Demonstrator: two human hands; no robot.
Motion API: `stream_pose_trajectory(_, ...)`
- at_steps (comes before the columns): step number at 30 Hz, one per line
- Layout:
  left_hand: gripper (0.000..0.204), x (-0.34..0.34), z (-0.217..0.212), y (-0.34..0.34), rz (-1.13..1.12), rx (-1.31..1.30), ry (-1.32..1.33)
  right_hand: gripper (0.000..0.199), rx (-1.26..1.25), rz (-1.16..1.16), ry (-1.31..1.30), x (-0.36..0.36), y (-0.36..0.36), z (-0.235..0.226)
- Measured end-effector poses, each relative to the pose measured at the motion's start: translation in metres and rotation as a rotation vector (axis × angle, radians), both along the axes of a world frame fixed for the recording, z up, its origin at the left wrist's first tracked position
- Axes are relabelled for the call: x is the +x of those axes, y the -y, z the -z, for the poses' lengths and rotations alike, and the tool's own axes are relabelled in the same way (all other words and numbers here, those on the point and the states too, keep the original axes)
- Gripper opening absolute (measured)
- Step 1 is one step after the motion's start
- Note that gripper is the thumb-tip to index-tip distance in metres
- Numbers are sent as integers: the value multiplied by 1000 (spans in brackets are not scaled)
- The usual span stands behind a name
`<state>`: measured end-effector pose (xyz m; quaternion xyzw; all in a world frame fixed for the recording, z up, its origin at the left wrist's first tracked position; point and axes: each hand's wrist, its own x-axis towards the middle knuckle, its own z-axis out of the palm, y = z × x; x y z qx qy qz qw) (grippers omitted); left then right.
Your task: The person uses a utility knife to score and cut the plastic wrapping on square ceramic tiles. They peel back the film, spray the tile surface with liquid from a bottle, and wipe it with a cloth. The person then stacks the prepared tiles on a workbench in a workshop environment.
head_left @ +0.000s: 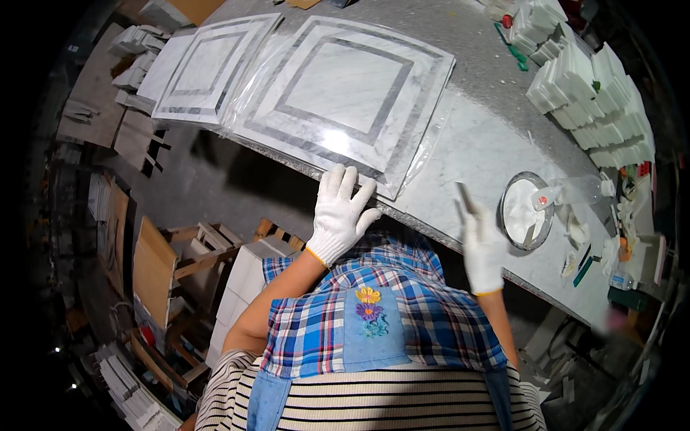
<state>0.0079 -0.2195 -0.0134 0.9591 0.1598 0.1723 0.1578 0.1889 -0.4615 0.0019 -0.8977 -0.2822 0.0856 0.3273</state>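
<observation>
My left hand [343, 208], in a white knit glove, rests its outstretched fingers on the near edge of a square marble tile panel [341, 85]. The panel is white with grey inlaid frames, and clear plastic film sticks out from under its sides. To the right, my right hand [484, 248], also gloved, is raised near the table's edge and smeared by motion. It grips a thin, flat metal blade [465, 197] pointing away from me; its exact kind is blurred. Beyond that hand stands a round metal bowl [505, 228] of white paste with a small flat tool in it.
A second inlaid panel [208, 68] lies left of the first. Stacks of white tiles [593, 93] line the table's far right. A clear bottle [586, 188] lies by the bowl. Wooden crates [201, 255] and cartons stand on the floor at left.
</observation>
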Motion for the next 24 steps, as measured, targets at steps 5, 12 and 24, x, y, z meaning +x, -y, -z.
stream_pose_trajectory(5, 63, -5, 3, 1, -18, -7, -19, 29, 187, -262, 193, -18, -51, 45)
stream_pose_trajectory(12, 62, -9, 6, 1, -27, 21, -20, 39, 72, -415, 383, -28, -73, 57)
stream_pose_trajectory(24, 65, -9, 6, -1, -14, -17, -36, 39, -18, -461, 472, -28, -67, 52)
